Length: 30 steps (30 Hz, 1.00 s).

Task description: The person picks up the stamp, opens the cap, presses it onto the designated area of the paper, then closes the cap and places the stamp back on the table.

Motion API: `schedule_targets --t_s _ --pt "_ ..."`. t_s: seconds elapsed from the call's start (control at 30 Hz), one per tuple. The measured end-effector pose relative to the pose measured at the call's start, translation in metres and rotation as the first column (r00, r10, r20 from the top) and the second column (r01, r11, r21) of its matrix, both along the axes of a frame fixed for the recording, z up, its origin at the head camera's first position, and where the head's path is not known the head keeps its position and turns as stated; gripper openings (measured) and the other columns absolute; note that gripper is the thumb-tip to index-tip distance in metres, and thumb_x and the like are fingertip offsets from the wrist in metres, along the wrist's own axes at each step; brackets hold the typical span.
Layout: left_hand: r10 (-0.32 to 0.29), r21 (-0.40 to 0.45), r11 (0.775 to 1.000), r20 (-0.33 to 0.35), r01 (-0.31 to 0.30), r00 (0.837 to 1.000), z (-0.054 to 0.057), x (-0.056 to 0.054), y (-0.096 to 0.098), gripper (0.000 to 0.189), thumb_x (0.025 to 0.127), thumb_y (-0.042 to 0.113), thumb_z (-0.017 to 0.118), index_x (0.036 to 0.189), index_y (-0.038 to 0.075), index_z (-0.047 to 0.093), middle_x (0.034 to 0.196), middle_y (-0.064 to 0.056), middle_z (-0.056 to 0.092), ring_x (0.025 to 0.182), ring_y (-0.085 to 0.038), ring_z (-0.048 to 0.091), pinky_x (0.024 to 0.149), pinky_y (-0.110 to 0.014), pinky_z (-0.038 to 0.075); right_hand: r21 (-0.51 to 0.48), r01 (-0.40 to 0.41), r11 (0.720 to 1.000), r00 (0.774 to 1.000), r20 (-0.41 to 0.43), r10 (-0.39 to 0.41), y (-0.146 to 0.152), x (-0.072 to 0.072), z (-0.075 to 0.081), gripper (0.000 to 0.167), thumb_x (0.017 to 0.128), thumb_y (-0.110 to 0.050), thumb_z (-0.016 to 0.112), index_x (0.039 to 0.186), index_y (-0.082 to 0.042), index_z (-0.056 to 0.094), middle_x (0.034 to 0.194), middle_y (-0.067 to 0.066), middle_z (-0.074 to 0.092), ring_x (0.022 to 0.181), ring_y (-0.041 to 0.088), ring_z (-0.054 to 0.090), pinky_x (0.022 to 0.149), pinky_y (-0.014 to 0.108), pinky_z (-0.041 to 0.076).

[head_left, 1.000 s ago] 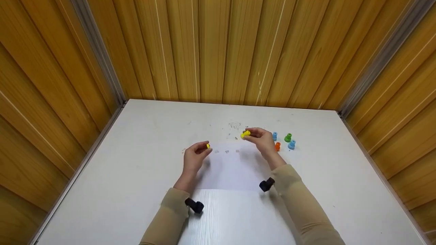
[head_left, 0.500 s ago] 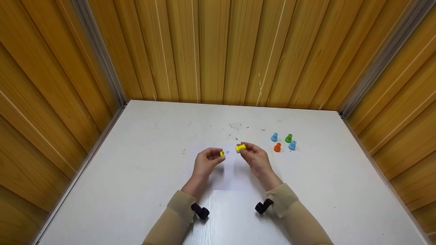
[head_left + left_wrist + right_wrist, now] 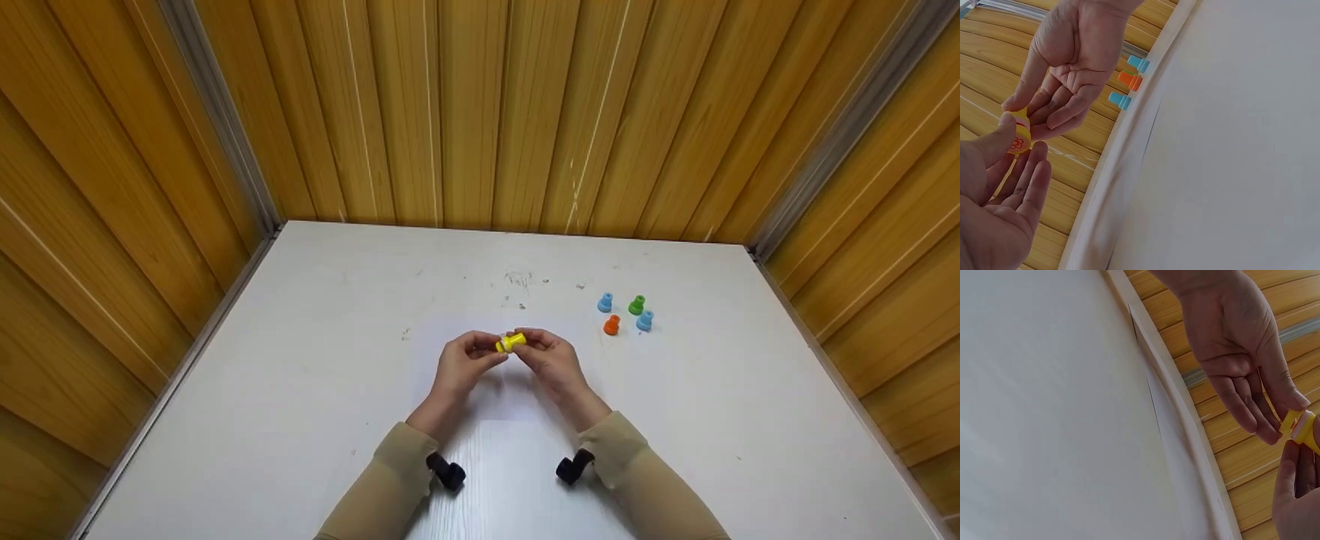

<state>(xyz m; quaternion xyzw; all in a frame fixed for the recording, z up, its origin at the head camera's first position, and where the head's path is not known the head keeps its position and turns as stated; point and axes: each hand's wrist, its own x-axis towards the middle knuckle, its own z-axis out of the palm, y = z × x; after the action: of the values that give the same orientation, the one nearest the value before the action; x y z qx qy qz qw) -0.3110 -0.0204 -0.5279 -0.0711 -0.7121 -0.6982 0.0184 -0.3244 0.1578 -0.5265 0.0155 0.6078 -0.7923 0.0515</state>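
Observation:
A small yellow toy stamp (image 3: 517,340) is held above the white paper between both hands. My right hand (image 3: 556,367) pinches its handle end with thumb and fingers. My left hand (image 3: 459,369) pinches a yellow cap (image 3: 1018,144) bearing a red flower picture, with the thumb pressed on it. Cap and stamp meet end to end; whether the cap is fully seated cannot be told. In the right wrist view, a pale band (image 3: 1303,426) shows where the two yellow parts come together. The hands hide the printed marks on the paper (image 3: 429,360).
Two blue stamps (image 3: 605,303), an orange stamp (image 3: 612,325) and a green stamp (image 3: 637,304) stand on the table (image 3: 750,390) to the right of the hands. Wood-look panels (image 3: 465,112) wall the table at the back and sides. Dark smudges mark the tabletop behind the paper.
Both hands have come inward and closer to me over the paper, the right one leaving the other stamps. The cap and yellow stamp, apart before, now meet.

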Motion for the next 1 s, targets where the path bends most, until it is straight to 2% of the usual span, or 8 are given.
schedule_targets --t_s 0.2,0.47,0.7,0.87,1.0 --pt "0.008 -0.003 1.000 0.000 -0.008 1.000 -0.001 0.001 0.001 0.030 0.086 0.005 0.083 0.112 -0.004 0.073 0.110 -0.019 0.075 0.094 -0.019 0.074 0.081 -0.022 0.062 0.019 -0.011 1.000 1.000 0.018 0.010 -0.001 0.001 -0.001 0.029 0.089 0.006 0.074 0.118 0.006 0.070 0.108 0.006 0.077 0.100 0.012 0.072 0.087 0.022 0.062" --pt "0.012 -0.025 1.000 -0.012 -0.013 1.000 -0.001 0.002 0.001 0.028 0.085 0.005 0.083 0.109 -0.004 0.073 0.109 -0.019 0.075 0.093 -0.020 0.074 0.081 -0.022 0.063 0.130 -0.027 0.991 0.999 0.030 0.023 0.000 0.005 -0.001 0.031 0.091 -0.001 0.076 0.121 0.001 0.071 0.118 0.010 0.076 0.103 0.015 0.073 0.089 0.022 0.061" --pt "0.014 -0.037 0.999 0.004 -0.014 1.000 -0.001 0.002 0.002 0.027 0.084 0.006 0.084 0.108 -0.001 0.074 0.108 -0.015 0.076 0.092 -0.017 0.074 0.082 -0.023 0.063 0.162 -0.020 0.987 1.000 0.023 0.017 -0.001 0.005 -0.001 0.033 0.090 -0.004 0.077 0.122 0.001 0.070 0.120 0.010 0.076 0.103 0.015 0.072 0.090 0.022 0.061" --pt "-0.033 -0.059 0.998 0.011 0.034 0.999 0.001 0.002 0.000 0.042 0.085 0.008 0.083 0.123 -0.004 0.068 0.111 -0.018 0.075 0.096 -0.023 0.076 0.084 -0.025 0.063 0.087 0.005 0.996 0.999 0.033 -0.008 -0.001 0.004 -0.001 0.032 0.091 0.004 0.073 0.123 0.005 0.069 0.115 0.008 0.077 0.101 0.012 0.072 0.088 0.021 0.061" --pt "-0.056 -0.162 0.985 0.035 0.061 0.998 0.003 -0.001 -0.008 0.062 0.087 0.013 0.083 0.140 -0.007 0.056 0.118 -0.023 0.072 0.106 -0.031 0.074 0.091 -0.033 0.063 0.038 0.033 0.999 0.998 0.043 -0.035 0.000 0.003 -0.001 0.032 0.092 0.006 0.071 0.124 0.006 0.067 0.115 0.011 0.077 0.102 0.012 0.072 0.088 0.021 0.061"
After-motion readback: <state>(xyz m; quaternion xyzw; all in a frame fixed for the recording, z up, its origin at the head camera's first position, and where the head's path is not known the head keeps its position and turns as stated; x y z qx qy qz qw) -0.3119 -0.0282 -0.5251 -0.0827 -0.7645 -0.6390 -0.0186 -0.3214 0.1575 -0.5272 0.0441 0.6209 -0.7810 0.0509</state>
